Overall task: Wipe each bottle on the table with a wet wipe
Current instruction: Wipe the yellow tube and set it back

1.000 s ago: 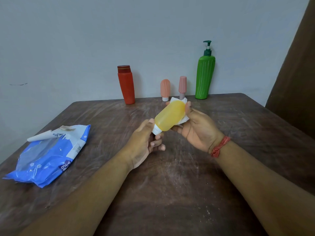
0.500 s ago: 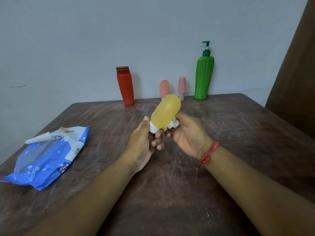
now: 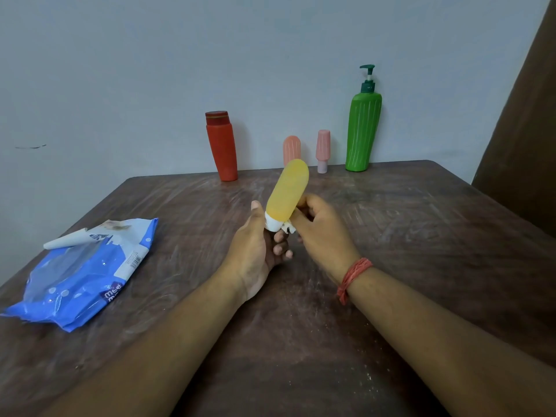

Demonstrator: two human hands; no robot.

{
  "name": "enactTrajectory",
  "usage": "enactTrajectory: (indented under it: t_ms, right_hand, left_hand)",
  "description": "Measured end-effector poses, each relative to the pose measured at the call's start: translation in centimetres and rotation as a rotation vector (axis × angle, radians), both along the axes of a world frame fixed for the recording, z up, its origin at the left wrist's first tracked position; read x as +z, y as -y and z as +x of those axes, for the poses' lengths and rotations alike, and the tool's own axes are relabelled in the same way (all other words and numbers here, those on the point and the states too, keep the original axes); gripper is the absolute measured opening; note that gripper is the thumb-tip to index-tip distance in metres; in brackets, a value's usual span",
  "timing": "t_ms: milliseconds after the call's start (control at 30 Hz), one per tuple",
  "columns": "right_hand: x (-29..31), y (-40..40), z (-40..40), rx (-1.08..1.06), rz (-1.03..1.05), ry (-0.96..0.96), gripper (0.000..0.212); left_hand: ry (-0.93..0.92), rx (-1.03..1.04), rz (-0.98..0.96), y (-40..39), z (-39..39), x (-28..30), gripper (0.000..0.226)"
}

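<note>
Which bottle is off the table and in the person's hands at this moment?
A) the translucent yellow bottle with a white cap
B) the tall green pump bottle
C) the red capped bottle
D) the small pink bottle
A: the translucent yellow bottle with a white cap is gripped by the left hand at its cap end and the right hand beside it, above the brown wooden table.

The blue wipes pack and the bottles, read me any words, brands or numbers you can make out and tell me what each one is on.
"mee", with a cut-off second line starting "m": white letters on a dark patch at the near edge of the blue wipes pack.
Barcode and small print on the pack's white label: too small to read.
Dark logo near the pack's top flap: blurred, unreadable.
Yellow bottle, red bottle, green pump bottle, two pink bottles: no visible text.
</note>
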State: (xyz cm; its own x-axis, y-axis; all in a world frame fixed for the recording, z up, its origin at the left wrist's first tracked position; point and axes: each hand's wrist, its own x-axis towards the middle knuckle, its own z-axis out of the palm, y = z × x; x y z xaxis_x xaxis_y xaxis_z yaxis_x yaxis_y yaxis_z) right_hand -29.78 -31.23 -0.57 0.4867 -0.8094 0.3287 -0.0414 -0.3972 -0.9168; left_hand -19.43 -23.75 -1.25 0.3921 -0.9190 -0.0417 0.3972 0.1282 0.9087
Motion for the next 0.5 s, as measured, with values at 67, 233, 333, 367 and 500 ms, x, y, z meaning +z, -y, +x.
enactTrajectory:
  t_ms: [67,233,333,367,500]
  right_hand:
    - [0.1,-0.2,-0.2,0.024,-0.046,-0.072,0.013]
    - [0.3,0.2,-0.7,0.182,0.013,-0.113,0.007]
    - [0.2,0.5,-0.9,0.327,0.079,-0.078,0.016]
    - [0.2,0.5,-1.0,0.315,0.059,-0.079,0.018]
    - [0.3,0.5,-1.1,0.198,-0.058,-0.093,0.014]
  left_hand:
    - [0.054,0.030,0.015,0.1,0.0,-0.2,0.069]
    - [0.192,0.151,-0.006,0.3,0.2,-0.7,0.077]
    - [0.293,0.187,-0.009,0.2,0.5,-1.0,0.073]
    - [0.317,0.197,-0.003,0.1,0.5,-1.1,0.072]
    - [0.394,0.211,-0.024,0.2,0.5,-1.2,0.069]
